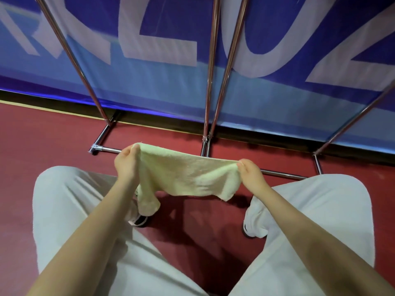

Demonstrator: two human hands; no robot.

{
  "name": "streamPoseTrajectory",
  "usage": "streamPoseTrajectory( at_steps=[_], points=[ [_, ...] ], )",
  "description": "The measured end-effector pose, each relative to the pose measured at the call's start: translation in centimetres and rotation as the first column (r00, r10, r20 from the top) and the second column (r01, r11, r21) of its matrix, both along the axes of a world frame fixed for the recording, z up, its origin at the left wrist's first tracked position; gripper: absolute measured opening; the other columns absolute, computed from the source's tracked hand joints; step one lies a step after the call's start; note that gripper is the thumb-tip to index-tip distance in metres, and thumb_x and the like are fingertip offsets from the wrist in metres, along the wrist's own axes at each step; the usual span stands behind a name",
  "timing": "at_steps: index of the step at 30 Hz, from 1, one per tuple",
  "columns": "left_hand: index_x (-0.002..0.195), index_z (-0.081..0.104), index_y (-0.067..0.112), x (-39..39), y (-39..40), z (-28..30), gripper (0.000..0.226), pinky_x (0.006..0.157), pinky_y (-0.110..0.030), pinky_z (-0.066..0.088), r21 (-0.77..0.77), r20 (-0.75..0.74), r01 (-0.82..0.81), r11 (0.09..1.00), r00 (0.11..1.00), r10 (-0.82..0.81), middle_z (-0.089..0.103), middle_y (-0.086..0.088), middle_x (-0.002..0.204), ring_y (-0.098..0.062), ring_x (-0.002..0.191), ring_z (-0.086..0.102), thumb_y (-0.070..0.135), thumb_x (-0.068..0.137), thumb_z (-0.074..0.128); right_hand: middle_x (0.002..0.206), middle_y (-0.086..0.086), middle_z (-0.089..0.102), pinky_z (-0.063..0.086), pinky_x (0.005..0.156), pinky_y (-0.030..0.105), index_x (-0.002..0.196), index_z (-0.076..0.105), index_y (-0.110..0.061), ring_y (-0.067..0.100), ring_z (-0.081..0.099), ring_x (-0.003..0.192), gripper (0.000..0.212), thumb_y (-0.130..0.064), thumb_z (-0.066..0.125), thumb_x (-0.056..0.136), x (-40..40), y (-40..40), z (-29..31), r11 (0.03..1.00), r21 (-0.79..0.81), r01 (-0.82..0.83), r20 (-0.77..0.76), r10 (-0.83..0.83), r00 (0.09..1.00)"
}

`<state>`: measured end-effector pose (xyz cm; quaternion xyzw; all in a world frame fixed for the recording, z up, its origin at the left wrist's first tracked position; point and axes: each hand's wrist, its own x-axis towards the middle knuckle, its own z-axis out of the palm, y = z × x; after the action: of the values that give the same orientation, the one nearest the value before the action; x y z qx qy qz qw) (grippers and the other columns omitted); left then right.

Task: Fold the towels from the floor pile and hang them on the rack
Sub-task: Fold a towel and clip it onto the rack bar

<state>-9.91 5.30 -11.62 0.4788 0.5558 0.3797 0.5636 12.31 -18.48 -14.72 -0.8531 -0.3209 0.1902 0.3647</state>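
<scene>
Red floor (53, 133), chrome rack (210, 82) at 12 o'clock.
Left hand (126, 161) and right hand (251, 170) each pinch a top corner of yellow towel (188, 174), stretched between them.

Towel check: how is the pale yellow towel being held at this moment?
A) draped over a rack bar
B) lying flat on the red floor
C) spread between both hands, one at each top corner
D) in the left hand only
C: the left hand and right hand each pinch an upper end of the towel, which hangs between them above the floor.
</scene>
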Motion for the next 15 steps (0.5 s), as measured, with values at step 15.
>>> streamPoseTrajectory(
  at_steps=[15],
  points=[
    [0.096,0.071,0.022,4.9,-5.9,2.3,0.017,0.085,-0.021,0.047,0.303,-0.072,0.613,0.730,0.779,-0.623,0.071,0.008,0.095,-0.002,0.089,0.062,0.010,0.094,0.058,0.131,-0.009,0.054,0.036,0.093,0.016,0.131,0.054,-0.024,0.003,0.047,0.114,0.035,-0.021,0.053,0.096,-5.9,5.0,5.8,0.961,0.268,-0.070,-0.303,0.153,0.941]
  ],
)
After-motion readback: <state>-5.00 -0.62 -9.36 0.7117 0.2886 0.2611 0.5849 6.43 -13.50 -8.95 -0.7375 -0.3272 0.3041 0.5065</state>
